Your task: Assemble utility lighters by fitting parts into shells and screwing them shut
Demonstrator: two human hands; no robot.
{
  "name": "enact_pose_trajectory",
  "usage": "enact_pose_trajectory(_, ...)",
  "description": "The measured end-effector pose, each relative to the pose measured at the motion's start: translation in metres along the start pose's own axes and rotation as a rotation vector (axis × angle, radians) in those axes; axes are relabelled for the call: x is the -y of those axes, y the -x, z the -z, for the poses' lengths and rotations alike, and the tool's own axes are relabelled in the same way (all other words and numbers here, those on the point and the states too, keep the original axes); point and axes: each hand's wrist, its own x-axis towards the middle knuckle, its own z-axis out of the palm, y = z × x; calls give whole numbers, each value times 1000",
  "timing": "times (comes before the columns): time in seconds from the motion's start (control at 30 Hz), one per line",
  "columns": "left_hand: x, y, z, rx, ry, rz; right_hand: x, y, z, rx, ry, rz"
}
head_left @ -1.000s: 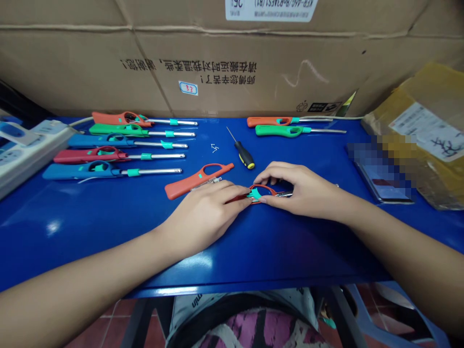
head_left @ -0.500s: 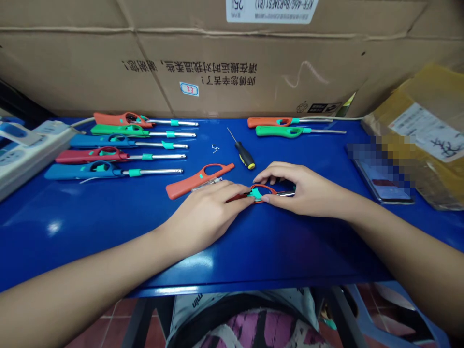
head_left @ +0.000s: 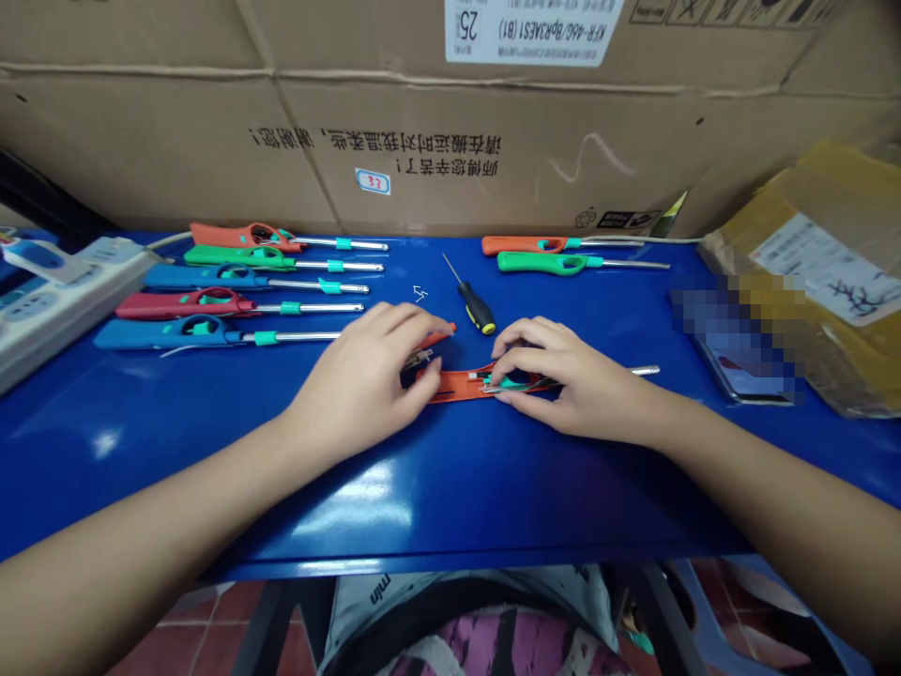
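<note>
Gripping an orange lighter shell [head_left: 461, 386] with right fingers [head_left: 525, 359], left fingers [head_left: 422, 324] parted, upside-down carton label [head_left: 527, 42] reading "KFR-46G/BpR3AES1 (B1)"

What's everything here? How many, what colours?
Box: one, brown, back
Parcel: one, yellow, right
Phone: one, dark, right
Power strip: one, white, left
Table: one, blue, middle
Screwdriver: one, black-yellow, middle
Lighter row: five; orange, green, red, two blue; left
Lighter pair: two; orange, green; back right
Tiny pieces: several, whitish, middle
Open lighter: one, orange, centre
Loose shell: one, orange, centre
Floor: one, red, bottom
Left hand: one, bare, centre
Right hand: one, bare, centre
</note>
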Motion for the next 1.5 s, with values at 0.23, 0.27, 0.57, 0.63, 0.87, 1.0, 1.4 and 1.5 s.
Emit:
enact_pose_trajectory(0.23, 22, -3, 11, 163, -140, 189, -4, 2, 8, 16, -15, -21)
enact_pose_trajectory(0.27, 23, -3, 12, 178, -130, 194, -5, 2, 8, 15, -21, -23)
enact_pose_trajectory(0.57, 31, 4, 14, 207, -113, 114, -3, 1, 8, 31, -68, -59)
enact_pose_trajectory(0.63, 29, 4, 14, 230, -95, 128, -3, 1, 8, 31, -85, -46)
enact_pose_trajectory(0.87, 7, 3, 12, 135, 18, 20, -2, -1, 9, 39, -152, -49)
enact_pose_trajectory(1.0, -5, 4, 8, 136, 97, -114, -1, 0, 10, 55, -141, -40)
enact_pose_trajectory(1.4, -25, 4, -5, 278, 1240, 479, -5, 1, 6, 50, -147, 2)
enact_pose_trajectory(1.5, -26, 0, -3, 280, 1358, 584, -4, 1, 6, 55, -145, -3)
